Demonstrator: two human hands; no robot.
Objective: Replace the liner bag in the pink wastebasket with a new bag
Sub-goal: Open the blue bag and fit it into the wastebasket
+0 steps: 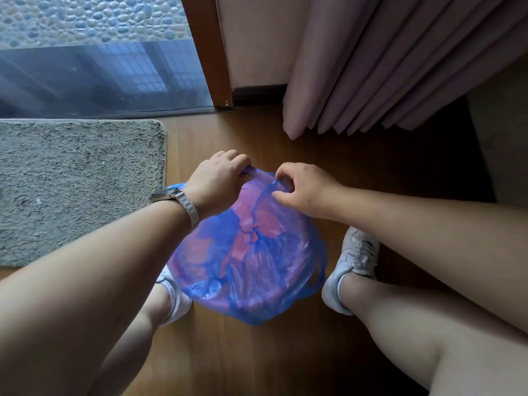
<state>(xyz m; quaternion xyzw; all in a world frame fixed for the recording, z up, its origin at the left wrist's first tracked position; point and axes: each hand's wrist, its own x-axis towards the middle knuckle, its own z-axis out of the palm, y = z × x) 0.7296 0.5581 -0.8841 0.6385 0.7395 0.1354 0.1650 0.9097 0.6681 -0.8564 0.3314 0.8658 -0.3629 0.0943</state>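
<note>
One thin, crinkled blue bag (288, 261) is stretched over the round pink wastebasket (267, 224), which is set on the wooden floor (285, 355) between two white sneakers (357, 258). Its far edge is gripped by the curled left hand (217, 181) and pinched by the right hand (300, 190). A shaggy grey mat (71, 181) is laid to the left, with pleated pink curtains (385, 67) hung beyond.

My one view, the head camera, looks steeply down, close over the round pink wastebasket (268, 224) on brown wooden floor (285, 352).
</note>
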